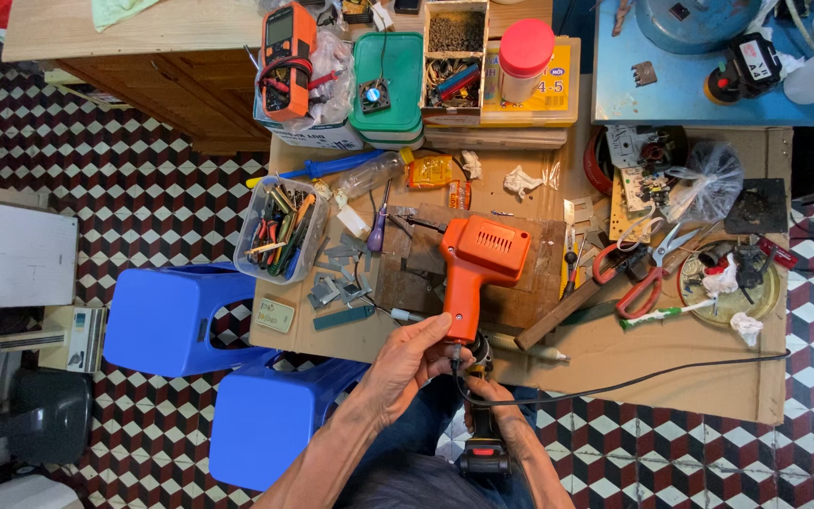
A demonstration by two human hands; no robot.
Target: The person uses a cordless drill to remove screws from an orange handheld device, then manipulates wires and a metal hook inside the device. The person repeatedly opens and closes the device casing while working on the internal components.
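Fingers of left hand [407, 363] curled narrow at butt of orange drill [476, 269], pinching where black cord [614, 385] enters grip; right hand [492, 391] just below, fingers closed on dark tool [482, 443], exact hold hard to tell. Drill lying flat on wooden board [529, 297] just above fingertips, glossy moulded plastic, vented housing. Step by look: working at cord entry of handle. Next move likely needs steady grip, fine alignment at handle base. Red-handled scissors [638, 283] well right; clear tub of hand tools [280, 231] up left; cardboard-covered bench [671, 377], matte, cluttered

head camera, straight down, workbench [614, 368] fairly near
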